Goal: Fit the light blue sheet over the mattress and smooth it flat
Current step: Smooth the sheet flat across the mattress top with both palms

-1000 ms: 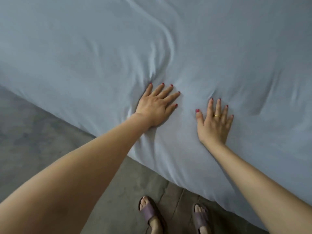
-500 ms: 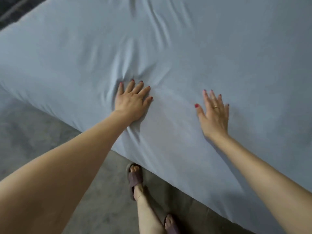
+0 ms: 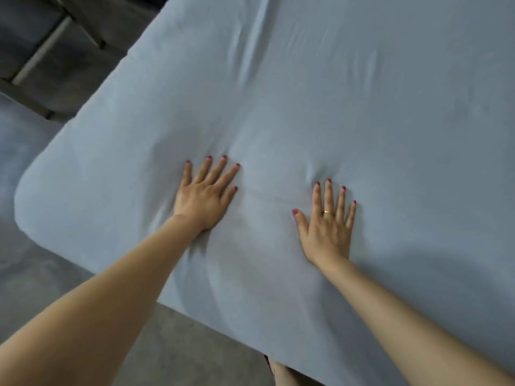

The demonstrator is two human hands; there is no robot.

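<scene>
Sheet covers the mattress; left hand and right hand press flat near its front edge, fingers spread — smoothing step. Creases beyond need sweeping outward next.

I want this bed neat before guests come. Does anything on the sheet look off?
Mostly minor. The light blue sheet has creases running away from the left hand toward the far edge, and small puckers by the right hand. Both hands lie flat. No stains or tears show.

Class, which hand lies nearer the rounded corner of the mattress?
Left. The left hand lies flat closer to the rounded corner; the right hand rests farther along.
</scene>
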